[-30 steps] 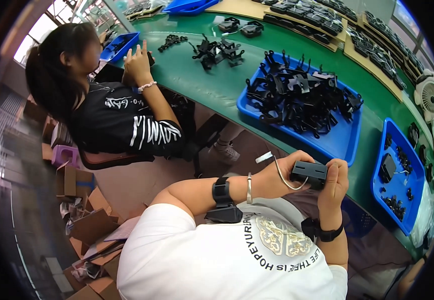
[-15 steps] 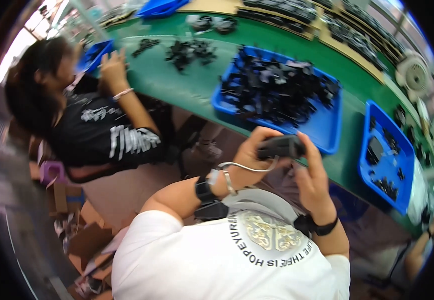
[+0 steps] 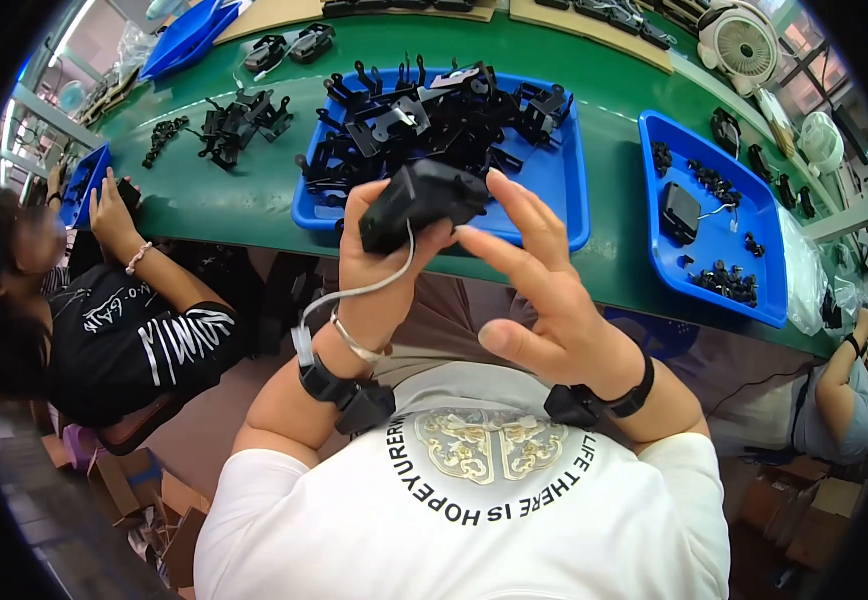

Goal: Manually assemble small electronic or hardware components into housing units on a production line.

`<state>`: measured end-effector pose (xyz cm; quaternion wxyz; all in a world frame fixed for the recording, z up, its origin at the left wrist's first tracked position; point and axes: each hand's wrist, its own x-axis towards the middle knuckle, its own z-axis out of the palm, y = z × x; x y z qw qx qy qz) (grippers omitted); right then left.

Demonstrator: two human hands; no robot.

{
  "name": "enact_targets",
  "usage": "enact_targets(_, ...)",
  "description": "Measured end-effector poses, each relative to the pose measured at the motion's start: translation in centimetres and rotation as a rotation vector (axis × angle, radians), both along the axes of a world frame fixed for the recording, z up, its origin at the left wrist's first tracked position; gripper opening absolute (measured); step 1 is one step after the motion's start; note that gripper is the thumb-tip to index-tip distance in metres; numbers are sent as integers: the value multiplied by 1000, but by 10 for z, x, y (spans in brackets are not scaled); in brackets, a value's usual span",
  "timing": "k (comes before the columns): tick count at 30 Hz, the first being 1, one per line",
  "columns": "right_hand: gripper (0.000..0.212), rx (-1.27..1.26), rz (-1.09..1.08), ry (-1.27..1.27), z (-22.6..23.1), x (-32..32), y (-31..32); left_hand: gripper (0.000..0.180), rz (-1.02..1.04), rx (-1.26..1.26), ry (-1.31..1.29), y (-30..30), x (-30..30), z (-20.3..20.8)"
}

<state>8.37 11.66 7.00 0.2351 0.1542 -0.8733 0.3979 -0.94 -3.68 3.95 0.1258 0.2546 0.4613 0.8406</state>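
Left hand (image 3: 379, 255) wrapped around a black box-shaped part (image 3: 422, 203), fingers closed on its underside and near end, held up just in front of the chest over the near edge of the green table (image 3: 204, 195). White cable (image 3: 364, 290) trailing from the part down past the left wrist toward 7 o'clock, ending in a small plug near the black wristband. Right hand (image 3: 544, 300) spread wide, holding nothing, fingers fanned toward 12 o'clock, 1 fingertip just touching the part's right end, or very nearly so; hard to tell from this angle. Black strap on the right wrist too.

Directly beyond the part, at 12 o'clock: large blue tray (image 3: 554, 180) heaped with black brackets (image 3: 424, 115), tangled and pointing every way. At 2 o'clock from the hands: second blue tray (image 3: 674, 260), holding 1 black box with a white lead and scattered small black pieces. At 10 o'clock: loose cluster of black parts (image 3: 234, 125) lying bare on the table. At 1 o'clock, far back: small white fan (image 3: 739, 35).

At 9 o'clock: seated person in a black shirt (image 3: 144, 335), hands raised at a small blue tray (image 3: 84, 185) on the table's edge. At 4 o'clock: part of another person's arm (image 3: 839, 385), mostly cut off by the rim.
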Motion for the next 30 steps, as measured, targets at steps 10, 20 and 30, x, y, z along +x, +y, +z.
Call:
enact_targets(10,63,-180,-96,-32,-7,-26,17,42,65,-44,-165,11,-15,-10)
enact_targets(20,71,-10,89,34,0,-43,-5,46,274,-212,16,-1,-9,-18)
enact_targets(30,72,-12,-12,66,3,-50,1,44,158,-46,43,8,-21,1)
